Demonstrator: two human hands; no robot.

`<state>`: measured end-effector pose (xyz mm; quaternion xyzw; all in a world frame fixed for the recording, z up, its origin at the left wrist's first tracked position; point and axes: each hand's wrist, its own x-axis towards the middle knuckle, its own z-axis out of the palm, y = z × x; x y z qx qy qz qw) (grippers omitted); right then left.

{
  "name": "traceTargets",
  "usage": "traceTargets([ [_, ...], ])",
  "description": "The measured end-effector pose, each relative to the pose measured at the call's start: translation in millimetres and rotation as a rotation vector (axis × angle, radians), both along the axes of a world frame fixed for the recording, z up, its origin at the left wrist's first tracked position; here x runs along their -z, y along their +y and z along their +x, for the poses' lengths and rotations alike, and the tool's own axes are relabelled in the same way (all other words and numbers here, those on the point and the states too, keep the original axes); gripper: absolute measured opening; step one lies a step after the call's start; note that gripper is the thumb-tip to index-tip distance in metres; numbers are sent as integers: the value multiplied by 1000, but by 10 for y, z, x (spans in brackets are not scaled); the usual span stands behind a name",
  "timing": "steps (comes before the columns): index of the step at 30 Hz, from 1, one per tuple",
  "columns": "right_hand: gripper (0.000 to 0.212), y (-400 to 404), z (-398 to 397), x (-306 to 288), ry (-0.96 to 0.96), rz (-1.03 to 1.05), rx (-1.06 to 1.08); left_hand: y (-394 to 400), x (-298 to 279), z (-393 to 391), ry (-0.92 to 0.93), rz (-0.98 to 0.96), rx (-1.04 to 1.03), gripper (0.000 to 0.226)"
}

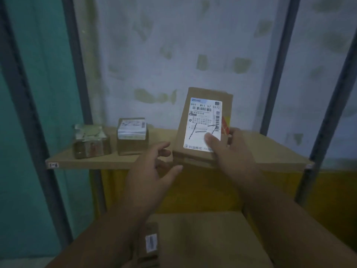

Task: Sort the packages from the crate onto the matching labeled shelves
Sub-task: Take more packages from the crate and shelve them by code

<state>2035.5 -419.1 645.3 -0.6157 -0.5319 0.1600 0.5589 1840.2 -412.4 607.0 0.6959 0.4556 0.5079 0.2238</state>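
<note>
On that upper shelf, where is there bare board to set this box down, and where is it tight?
The shelf is bare right of the held box, out to the right post, and in the gap between that box and the labeled carton. The left end is crowded: the carton stands beside a taped package, the left hand near.

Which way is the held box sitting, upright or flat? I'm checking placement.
Upright, leaning slightly back. The box stands on its lower end at the shelf edge, label facing the camera, right hand gripping it.
</note>
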Motion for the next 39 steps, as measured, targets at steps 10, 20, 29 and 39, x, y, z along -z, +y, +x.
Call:
traceTargets([
  [10,48,1078,-30,-280,-280,-192,-116,670,-292,212,213,45,-368,45],
  [20,59,1484,95,-397,-600,-78,-118,984,-399,410,300,17,-581,44],
  [29,53,875,-608,-306,-753,475,-336,307,114,-161,271,94,-658,35],
  [39,52,52,-3046,116,-577,752,-738,-1025,737,-2430,266,3,-1072,37],
])
